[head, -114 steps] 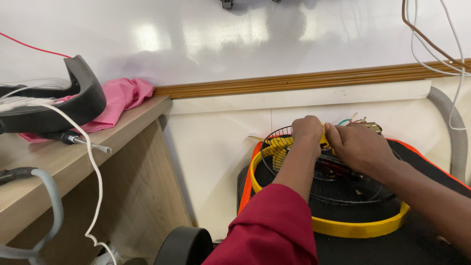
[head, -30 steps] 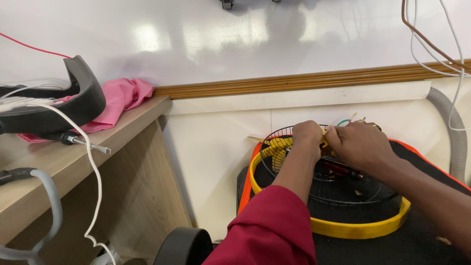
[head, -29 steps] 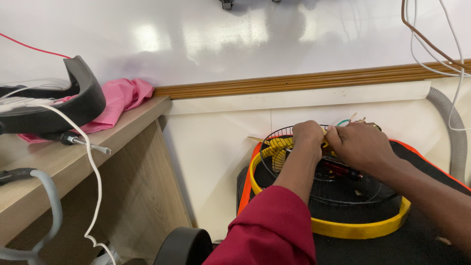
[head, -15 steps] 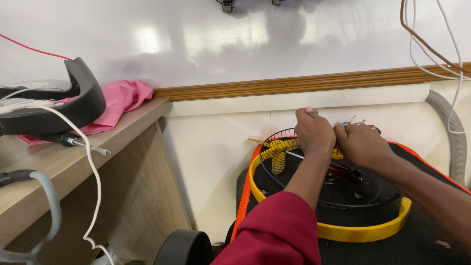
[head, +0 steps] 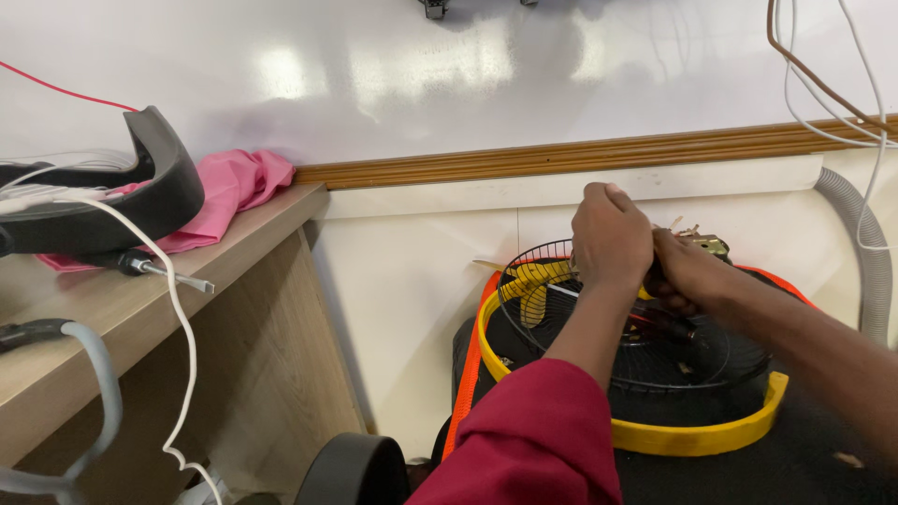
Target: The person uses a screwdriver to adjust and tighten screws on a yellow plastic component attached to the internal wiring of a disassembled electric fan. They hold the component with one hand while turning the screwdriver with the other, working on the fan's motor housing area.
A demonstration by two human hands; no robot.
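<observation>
While both hands meet above the fan guard, fingers curled, their hold stays hidden.

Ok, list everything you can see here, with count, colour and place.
fan: one, black grille with yellow rim, low right
bench: one, wood, left
cloth: one, pink, on bench by wall
screwdriver: one, black handle, on bench
black part: one, curved, on bench
white cable: one, hanging off bench
hose: one, grey, far right
left hand: on the grille
right hand: on the grille, beside the left
</observation>
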